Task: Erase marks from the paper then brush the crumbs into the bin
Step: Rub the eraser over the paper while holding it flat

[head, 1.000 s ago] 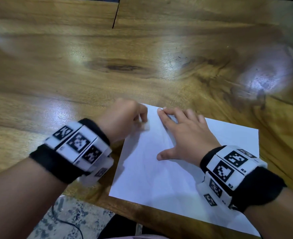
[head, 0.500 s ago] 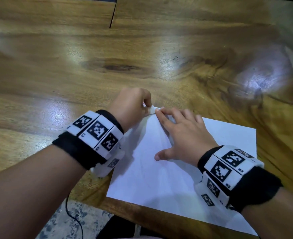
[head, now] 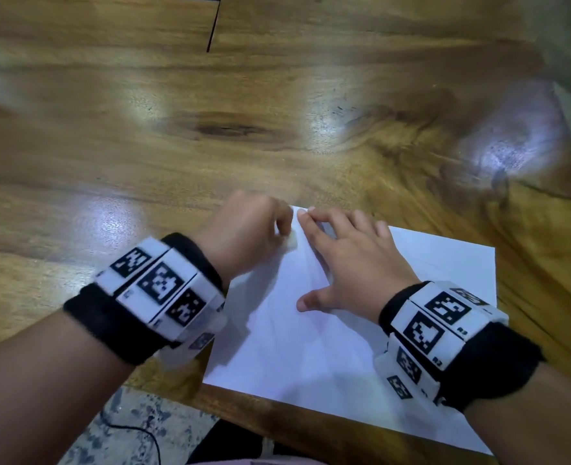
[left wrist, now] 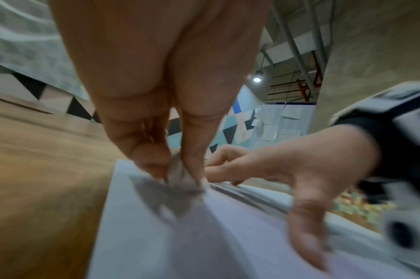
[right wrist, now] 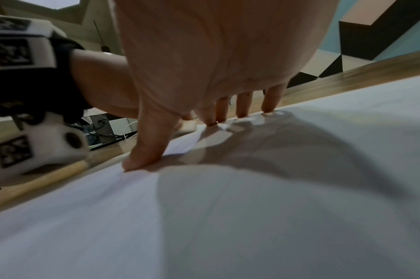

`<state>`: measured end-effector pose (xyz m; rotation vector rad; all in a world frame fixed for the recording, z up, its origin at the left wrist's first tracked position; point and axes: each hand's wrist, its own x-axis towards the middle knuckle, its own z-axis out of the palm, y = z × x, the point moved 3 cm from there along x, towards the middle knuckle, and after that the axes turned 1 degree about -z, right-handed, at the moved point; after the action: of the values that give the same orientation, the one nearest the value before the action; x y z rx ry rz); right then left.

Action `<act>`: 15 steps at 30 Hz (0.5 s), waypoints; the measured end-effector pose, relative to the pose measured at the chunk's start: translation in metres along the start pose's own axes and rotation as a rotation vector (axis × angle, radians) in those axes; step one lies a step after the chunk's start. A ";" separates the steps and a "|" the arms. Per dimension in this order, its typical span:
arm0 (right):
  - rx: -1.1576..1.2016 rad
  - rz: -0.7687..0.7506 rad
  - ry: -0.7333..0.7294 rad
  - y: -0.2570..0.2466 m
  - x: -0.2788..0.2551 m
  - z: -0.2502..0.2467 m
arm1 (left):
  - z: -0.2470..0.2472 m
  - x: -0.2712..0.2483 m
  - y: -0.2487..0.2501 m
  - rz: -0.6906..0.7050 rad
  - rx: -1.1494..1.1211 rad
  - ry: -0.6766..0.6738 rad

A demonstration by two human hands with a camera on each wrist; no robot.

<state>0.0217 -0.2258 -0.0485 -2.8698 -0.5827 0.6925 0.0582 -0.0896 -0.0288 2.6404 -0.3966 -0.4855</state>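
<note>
A white sheet of paper (head: 311, 347) lies on the wooden table near its front edge, also seen in the wrist views (left wrist: 204, 236) (right wrist: 252, 207). My left hand (head: 250, 236) pinches a small white eraser (head: 291, 242) between thumb and fingers and presses it onto the sheet's far left corner; the eraser (left wrist: 178, 173) shows blurred in the left wrist view. My right hand (head: 348, 260) lies flat on the paper with fingers spread, holding it down just right of the eraser. No marks or crumbs are visible on the sheet. No bin is in view.
The glossy wooden table (head: 277, 129) stretches far beyond the paper, with a seam (head: 213, 25) at the back. Below the front edge a speckled floor (head: 129, 431) with a black cable shows.
My left hand with the eraser went forward to the paper's far corner and has come back toward me a little. The right hand stays pressed on the sheet.
</note>
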 end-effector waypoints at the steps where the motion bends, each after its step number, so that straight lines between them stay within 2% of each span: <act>1: 0.002 -0.002 0.004 0.000 0.000 0.000 | 0.003 -0.008 -0.001 0.039 0.026 -0.061; 3: 0.010 -0.010 0.005 0.000 0.001 0.000 | 0.009 -0.021 -0.003 0.077 0.048 -0.114; 9: 0.116 -0.025 -0.009 0.009 -0.004 0.001 | 0.021 -0.039 -0.010 0.040 0.002 0.037; 13: 0.122 -0.039 -0.019 0.013 -0.005 -0.001 | 0.013 -0.035 -0.015 -0.051 -0.110 -0.061; 15: 0.116 -0.047 -0.021 0.012 -0.005 0.000 | -0.001 -0.020 -0.018 -0.120 -0.165 -0.048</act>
<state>0.0220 -0.2390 -0.0489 -2.7365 -0.5905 0.7255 0.0440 -0.0665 -0.0306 2.5056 -0.2033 -0.5939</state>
